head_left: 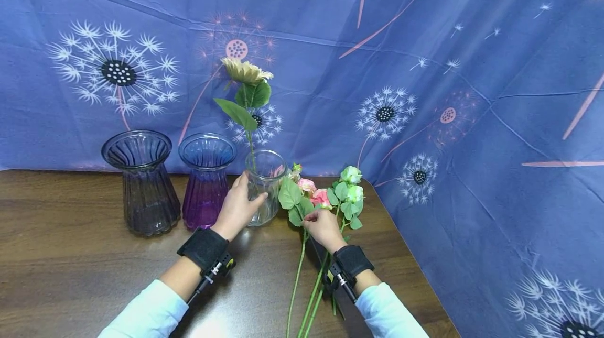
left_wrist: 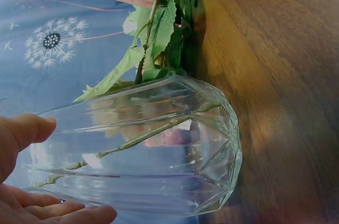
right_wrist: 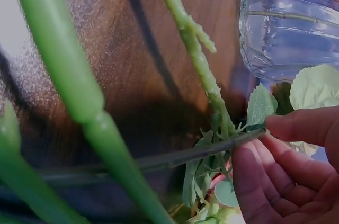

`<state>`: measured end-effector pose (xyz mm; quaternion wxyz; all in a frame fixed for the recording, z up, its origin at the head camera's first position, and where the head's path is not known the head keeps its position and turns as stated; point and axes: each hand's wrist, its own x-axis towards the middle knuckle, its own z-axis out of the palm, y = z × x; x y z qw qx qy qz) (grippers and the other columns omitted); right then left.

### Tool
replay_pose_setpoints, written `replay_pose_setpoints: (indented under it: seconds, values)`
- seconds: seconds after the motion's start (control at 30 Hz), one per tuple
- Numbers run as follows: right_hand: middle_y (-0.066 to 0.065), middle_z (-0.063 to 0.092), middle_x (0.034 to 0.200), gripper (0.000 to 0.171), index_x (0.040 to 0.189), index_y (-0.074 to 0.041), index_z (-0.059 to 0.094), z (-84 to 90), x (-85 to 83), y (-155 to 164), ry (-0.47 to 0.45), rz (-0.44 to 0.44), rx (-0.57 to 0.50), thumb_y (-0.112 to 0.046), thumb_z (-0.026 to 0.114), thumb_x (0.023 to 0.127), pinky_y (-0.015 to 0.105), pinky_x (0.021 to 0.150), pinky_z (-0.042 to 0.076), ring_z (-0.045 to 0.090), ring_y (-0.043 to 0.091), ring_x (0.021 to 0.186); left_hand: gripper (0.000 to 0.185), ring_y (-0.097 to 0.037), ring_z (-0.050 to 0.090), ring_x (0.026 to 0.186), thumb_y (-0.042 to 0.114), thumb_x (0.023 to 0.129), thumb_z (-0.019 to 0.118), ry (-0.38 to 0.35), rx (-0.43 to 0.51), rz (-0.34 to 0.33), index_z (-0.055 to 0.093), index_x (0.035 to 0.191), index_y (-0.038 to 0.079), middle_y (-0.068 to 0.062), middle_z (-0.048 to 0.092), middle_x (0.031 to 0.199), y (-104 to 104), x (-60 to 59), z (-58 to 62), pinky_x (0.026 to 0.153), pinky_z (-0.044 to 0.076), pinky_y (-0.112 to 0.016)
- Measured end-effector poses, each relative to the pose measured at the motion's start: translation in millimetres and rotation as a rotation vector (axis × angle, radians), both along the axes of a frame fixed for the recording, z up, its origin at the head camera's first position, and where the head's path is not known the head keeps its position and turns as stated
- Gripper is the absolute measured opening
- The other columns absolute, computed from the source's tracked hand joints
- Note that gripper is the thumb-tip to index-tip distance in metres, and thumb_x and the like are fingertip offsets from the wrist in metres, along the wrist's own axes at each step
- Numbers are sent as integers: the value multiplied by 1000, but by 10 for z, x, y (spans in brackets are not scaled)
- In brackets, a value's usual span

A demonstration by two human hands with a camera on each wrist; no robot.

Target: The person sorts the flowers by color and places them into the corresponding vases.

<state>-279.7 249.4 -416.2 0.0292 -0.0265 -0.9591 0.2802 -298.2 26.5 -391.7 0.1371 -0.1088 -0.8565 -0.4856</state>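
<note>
A clear glass vase (head_left: 265,186) (left_wrist: 159,144) (right_wrist: 291,33) stands on the wooden table (head_left: 71,275) and holds a pale yellow flower (head_left: 245,72) on a leafy stem. My left hand (head_left: 238,207) (left_wrist: 32,181) wraps around the vase's side, thumb and fingers curved about the glass. To its right lie several artificial flower stems (head_left: 302,275) with pink blooms (head_left: 313,191) and white buds (head_left: 351,183). My right hand (head_left: 323,225) (right_wrist: 286,171) pinches one thin stem (right_wrist: 201,152) among the leaves just under the blooms.
A dark smoky ribbed vase (head_left: 141,183) and a purple ribbed vase (head_left: 206,178) stand left of the clear one. A blue dandelion-print cloth (head_left: 424,65) covers the wall behind and drapes past the table's right edge (head_left: 401,243).
</note>
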Motion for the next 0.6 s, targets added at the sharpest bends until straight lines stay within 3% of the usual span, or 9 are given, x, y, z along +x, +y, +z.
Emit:
replay_pose_setpoints:
  seconds: [0.6]
  values:
    - [10, 72, 87, 10, 85, -6, 74, 30, 0, 3, 35, 6, 40, -13, 69, 81, 29, 66, 50, 65, 22, 81, 74, -43, 45, 125, 22, 83, 69, 3, -24, -2, 32, 140, -6, -29, 42, 138, -4, -8, -9, 106, 36, -51]
